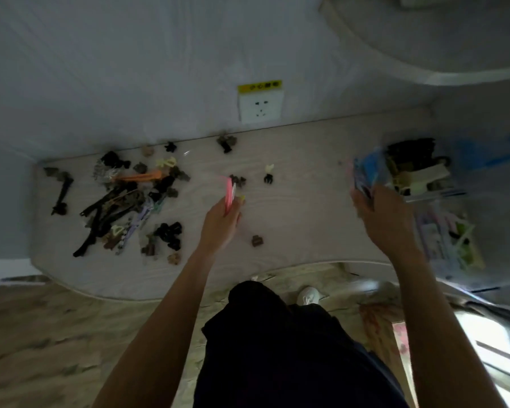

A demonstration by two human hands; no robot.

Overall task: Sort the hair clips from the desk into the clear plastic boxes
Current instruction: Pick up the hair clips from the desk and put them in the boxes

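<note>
Hair clips: we grip a pink clip (pixel 229 195) in left-hand fingers (pixel 223 220), a blue packet (pixel 365 175) in the right hand (pixel 379 213), carried toward boxes (pixel 442 240) just right; the pile (pixel 124 201) waits leftward on the counter (pixel 301 201).

A pale desk (pixel 292 207) carries scattered hair clips (pixel 124 198) and clear plastic boxes (pixel 418 172).

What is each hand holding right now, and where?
The left hand pinches a pink clip by its lower end. The right hand grips blurred blue items by their near end.
</note>
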